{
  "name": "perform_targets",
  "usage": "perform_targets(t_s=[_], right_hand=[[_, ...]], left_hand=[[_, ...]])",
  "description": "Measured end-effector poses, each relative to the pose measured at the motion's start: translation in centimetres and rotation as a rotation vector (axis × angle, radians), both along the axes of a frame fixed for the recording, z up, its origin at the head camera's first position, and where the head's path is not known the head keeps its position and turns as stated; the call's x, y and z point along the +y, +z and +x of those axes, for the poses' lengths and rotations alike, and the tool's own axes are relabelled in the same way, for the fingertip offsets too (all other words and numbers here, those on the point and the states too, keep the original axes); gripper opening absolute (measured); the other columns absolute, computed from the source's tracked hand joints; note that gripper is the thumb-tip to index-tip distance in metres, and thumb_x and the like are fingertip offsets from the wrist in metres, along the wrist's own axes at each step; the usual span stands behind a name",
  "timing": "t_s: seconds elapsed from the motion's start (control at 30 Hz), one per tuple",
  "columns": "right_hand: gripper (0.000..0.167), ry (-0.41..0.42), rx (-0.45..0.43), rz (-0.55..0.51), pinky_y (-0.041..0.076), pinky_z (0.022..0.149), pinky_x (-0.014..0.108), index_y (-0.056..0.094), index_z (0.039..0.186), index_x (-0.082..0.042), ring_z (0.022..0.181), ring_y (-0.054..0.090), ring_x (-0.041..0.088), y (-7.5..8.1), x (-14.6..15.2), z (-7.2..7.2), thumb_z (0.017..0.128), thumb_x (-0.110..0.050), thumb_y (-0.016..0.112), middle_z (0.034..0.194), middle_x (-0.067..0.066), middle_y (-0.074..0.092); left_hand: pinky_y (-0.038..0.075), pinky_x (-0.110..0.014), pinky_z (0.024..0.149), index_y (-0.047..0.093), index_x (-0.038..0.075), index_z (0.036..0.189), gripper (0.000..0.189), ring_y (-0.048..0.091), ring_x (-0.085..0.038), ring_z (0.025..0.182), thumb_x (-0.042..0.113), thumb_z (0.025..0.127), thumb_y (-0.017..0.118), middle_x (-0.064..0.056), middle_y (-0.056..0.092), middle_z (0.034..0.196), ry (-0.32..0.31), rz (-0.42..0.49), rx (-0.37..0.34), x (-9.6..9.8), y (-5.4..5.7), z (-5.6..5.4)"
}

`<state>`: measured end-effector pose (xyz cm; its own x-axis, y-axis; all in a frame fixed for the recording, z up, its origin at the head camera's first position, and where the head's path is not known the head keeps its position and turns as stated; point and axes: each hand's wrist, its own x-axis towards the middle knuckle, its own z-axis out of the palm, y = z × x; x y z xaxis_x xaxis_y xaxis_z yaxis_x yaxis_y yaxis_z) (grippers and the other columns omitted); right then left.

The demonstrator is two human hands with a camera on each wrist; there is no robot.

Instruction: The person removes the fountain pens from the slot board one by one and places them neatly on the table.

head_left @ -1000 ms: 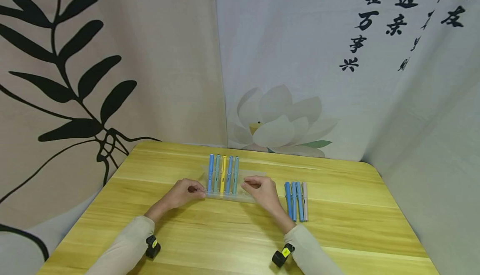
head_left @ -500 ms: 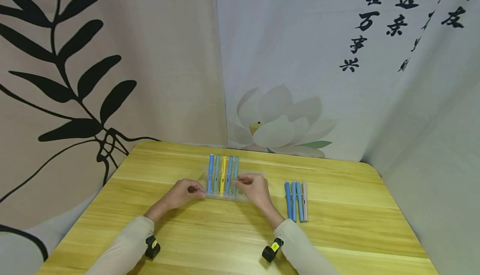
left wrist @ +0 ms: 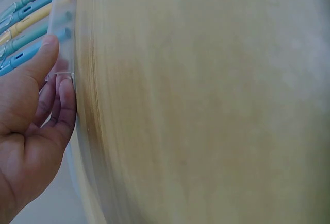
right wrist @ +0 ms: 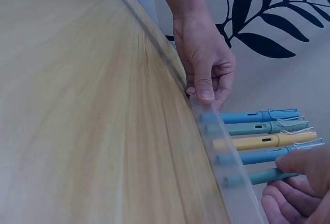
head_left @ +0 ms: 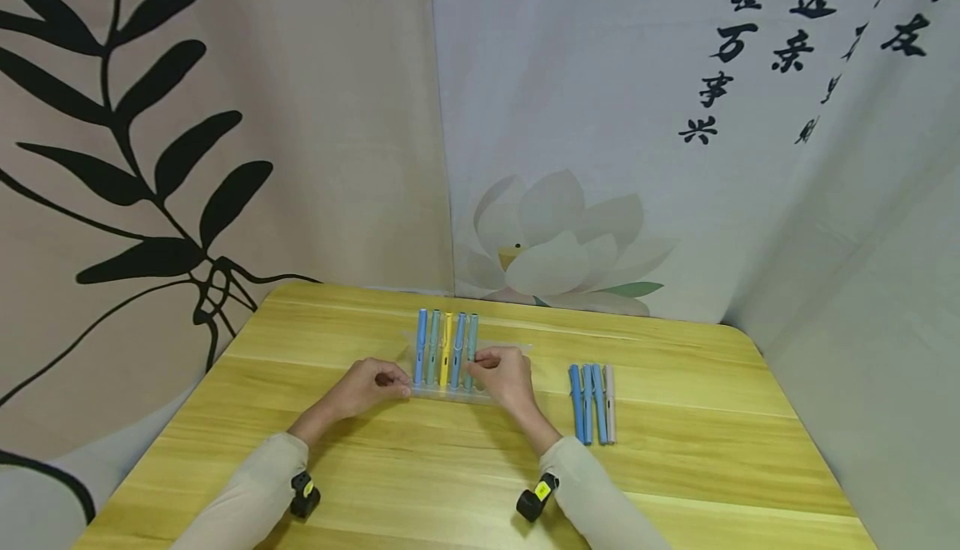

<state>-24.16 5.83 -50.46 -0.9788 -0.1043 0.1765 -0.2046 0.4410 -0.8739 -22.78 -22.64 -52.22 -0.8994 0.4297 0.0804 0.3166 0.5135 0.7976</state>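
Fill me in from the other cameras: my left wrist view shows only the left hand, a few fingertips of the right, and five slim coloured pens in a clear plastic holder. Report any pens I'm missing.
Observer: The head view shows three slim blue pens and one slim pinkish-grey pen lying side by side on the yellowish wooden table, right of the holder.
Operator: Describe the right hand's grip.
Observer: In the right wrist view, the right hand has its thumb and curled fingers on the slim green pen, pinching it.
Operator: Follow the clear plastic holder past that pen.
Observer: In the head view, it extends rightward behind the right hand.
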Motion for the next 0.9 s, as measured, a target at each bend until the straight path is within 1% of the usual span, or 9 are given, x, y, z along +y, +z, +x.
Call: perform_targets(t_s=[0.2, 0.37, 0.47, 0.6, 0.73, 0.9], right_hand=[[0.019, 0.012, -0.004, -0.007, 0.057, 0.064, 0.03, 0.081, 0.093, -0.006, 0.074, 0.071, 0.014, 0.0, 0.1, 0.0, 0.087, -0.024, 0.083, 0.086, 0.006, 0.077], [0.017, 0.017, -0.008, -0.005, 0.057, 0.064, 0.029, 0.08, 0.092, -0.008, 0.073, 0.07, 0.012, 0.1, 0.1, 0.0, 0.088, -0.024, 0.082, 0.085, 0.005, 0.077], [0.017, 0.028, 0.005, -0.009, 0.058, 0.066, 0.03, 0.081, 0.094, -0.008, 0.075, 0.071, 0.013, 0.2, 0.1, 0.0, 0.089, -0.024, 0.081, 0.087, 0.004, 0.077], [0.018, 0.039, 0.019, -0.02, 0.059, 0.072, 0.033, 0.08, 0.098, -0.007, 0.081, 0.073, 0.015, 0.6, 0.1, -0.1, 0.091, -0.024, 0.079, 0.091, 0.006, 0.077], [0.021, 0.047, 0.018, -0.039, 0.06, 0.073, 0.034, 0.079, 0.102, -0.004, 0.083, 0.074, 0.018, 1.3, 0.2, -0.1, 0.092, -0.023, 0.078, 0.093, 0.008, 0.077], [0.024, 0.05, 0.03, -0.047, 0.06, 0.075, 0.035, 0.079, 0.106, -0.003, 0.085, 0.075, 0.02, 2.0, 0.5, 0.1, 0.093, -0.024, 0.078, 0.095, 0.009, 0.077]], left_hand=[[0.053, -0.026, 0.079, 0.077, 0.013, 0.102, 0.011, 0.065, -0.01, 0.086, 0.021, 0.096, 0.074, 0.004, 0.074, 0.094, -0.002, -0.014, 0.008, -0.1, -0.1, -0.2], [0.053, -0.026, 0.079, 0.077, 0.015, 0.102, 0.01, 0.065, -0.01, 0.086, 0.022, 0.096, 0.074, 0.007, 0.074, 0.094, -0.003, -0.029, 0.008, -0.1, -0.3, -0.3], [0.053, -0.026, 0.079, 0.077, 0.014, 0.102, 0.011, 0.065, -0.01, 0.086, 0.023, 0.097, 0.073, 0.006, 0.074, 0.094, -0.009, -0.028, 0.011, -0.1, -0.3, -0.3], [0.053, -0.026, 0.077, 0.077, 0.014, 0.102, 0.01, 0.065, -0.011, 0.085, 0.022, 0.097, 0.073, 0.006, 0.074, 0.093, -0.012, -0.024, 0.006, -0.1, -0.3, -0.2], [0.053, -0.026, 0.077, 0.077, 0.015, 0.102, 0.01, 0.065, -0.011, 0.084, 0.022, 0.097, 0.073, 0.007, 0.073, 0.093, -0.013, -0.024, 0.003, -0.1, -0.4, -0.2], [0.052, -0.026, 0.076, 0.077, 0.015, 0.101, 0.01, 0.064, -0.011, 0.084, 0.023, 0.097, 0.072, 0.006, 0.073, 0.093, -0.014, -0.027, 0.002, -0.1, -0.4, -0.2]])
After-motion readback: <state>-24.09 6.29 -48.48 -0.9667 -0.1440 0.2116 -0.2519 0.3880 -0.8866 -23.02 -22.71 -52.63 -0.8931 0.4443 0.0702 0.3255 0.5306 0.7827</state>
